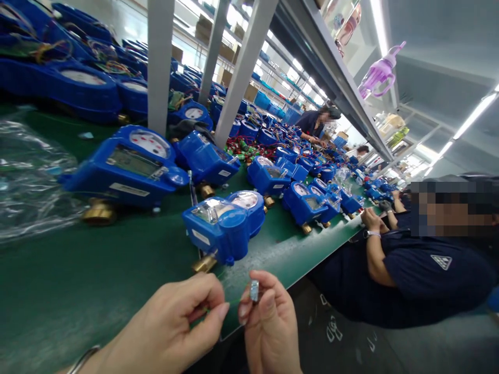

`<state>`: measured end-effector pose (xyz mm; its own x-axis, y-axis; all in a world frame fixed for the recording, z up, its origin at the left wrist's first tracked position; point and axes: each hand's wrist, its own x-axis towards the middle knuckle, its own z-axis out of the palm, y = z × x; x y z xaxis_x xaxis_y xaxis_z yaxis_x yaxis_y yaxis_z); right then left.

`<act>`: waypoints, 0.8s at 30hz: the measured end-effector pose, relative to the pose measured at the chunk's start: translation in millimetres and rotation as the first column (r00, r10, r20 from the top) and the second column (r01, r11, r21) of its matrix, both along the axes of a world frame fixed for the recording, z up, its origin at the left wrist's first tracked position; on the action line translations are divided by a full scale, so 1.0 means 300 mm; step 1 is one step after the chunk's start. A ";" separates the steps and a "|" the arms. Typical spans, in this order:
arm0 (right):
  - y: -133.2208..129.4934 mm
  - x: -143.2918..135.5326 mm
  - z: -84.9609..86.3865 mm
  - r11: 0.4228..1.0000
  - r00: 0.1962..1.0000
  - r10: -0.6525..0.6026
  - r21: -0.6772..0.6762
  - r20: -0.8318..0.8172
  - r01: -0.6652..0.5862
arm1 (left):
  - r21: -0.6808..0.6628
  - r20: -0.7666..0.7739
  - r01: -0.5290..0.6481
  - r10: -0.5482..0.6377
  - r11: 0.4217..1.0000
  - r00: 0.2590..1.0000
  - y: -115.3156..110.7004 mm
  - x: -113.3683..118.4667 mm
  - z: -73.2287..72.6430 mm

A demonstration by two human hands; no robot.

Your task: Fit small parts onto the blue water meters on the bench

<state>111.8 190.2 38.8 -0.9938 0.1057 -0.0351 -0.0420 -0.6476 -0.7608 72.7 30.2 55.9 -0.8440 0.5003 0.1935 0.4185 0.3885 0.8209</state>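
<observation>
My left hand (175, 322) is closed in a pinch at the bench's front edge, on a thin green strand (234, 302) that runs across to my right hand (273, 324). Between the thumb and fingers of that right hand sits a small, shiny, bluish-clear piece (254, 290); its exact kind is not clear. Just beyond both hands a blue water meter (234, 228) lies tilted on the green bench (128, 275), its brass fitting (205, 263) towards me. A larger blue water meter (128, 169) stands to the left, with a brass connector underneath.
Crumpled clear plastic (31, 176) lies at the left. Grey posts (159, 67) rise from the bench. More blue meters (307, 202) line it, with wired ones behind. On the right a co-worker in a dark shirt (421, 270) sits close to the edge. A purple bottle (378, 75) is overhead.
</observation>
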 end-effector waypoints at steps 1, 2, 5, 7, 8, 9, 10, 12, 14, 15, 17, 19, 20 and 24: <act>0.003 0.001 0.000 1.000 1.000 0.003 0.005 0.002 -0.003 | 0.002 0.002 0.000 0.000 1.000 1.000 0.000 0.001 0.001; 0.005 0.001 0.000 1.000 1.000 0.003 0.008 0.004 -0.003 | 0.001 0.008 0.000 0.000 1.000 1.000 0.000 0.001 0.003; 0.010 0.003 0.000 1.000 1.000 0.006 0.009 0.014 -0.006 | -0.012 0.029 -0.002 0.002 1.000 1.000 0.000 0.001 0.008; 0.011 0.004 0.000 1.000 1.000 0.010 0.009 0.021 -0.010 | -0.014 0.030 -0.002 0.003 1.000 1.000 0.003 0.000 0.012; 0.011 0.005 0.001 1.000 1.000 0.010 0.011 0.022 -0.010 | -0.009 0.021 -0.004 0.005 1.000 1.000 0.005 -0.001 0.015; 0.011 0.006 0.002 1.000 1.000 0.009 0.015 0.023 -0.010 | -0.005 0.013 -0.003 0.003 1.000 1.000 0.007 -0.002 0.018; 0.010 0.008 0.003 1.000 1.000 0.008 0.020 0.023 -0.009 | -0.002 0.005 -0.002 0.002 1.000 1.000 0.009 -0.003 0.021; 0.010 0.011 0.004 0.999 1.000 0.008 0.032 0.025 -0.009 | -0.006 0.004 -0.005 0.005 1.000 1.000 0.013 -0.004 0.027; 0.010 0.014 0.002 0.999 0.999 0.009 0.041 0.033 -0.010 | -0.020 0.023 -0.011 0.011 1.000 1.000 0.013 -0.005 0.029; 0.011 0.014 0.001 0.999 0.999 0.007 0.044 0.037 -0.009 | -0.026 0.036 -0.010 0.011 1.000 0.999 0.012 -0.005 0.028; 0.011 0.014 -0.001 0.999 0.999 0.002 0.041 0.045 -0.004 | -0.034 0.055 -0.012 0.013 0.999 0.998 0.008 -0.005 0.026; 0.012 0.013 -0.002 0.999 0.999 0.000 0.037 0.048 -0.001 | -0.038 0.065 -0.009 0.011 0.999 0.998 0.005 -0.004 0.022; 0.012 0.012 -0.002 0.999 0.999 -0.002 0.035 0.049 0.000 | -0.039 0.065 -0.009 0.011 0.999 0.998 0.004 -0.004 0.021; 0.013 0.009 0.003 1.000 0.999 0.006 0.026 0.047 -0.007 | -0.035 0.058 -0.007 0.009 0.999 0.998 0.005 -0.005 0.018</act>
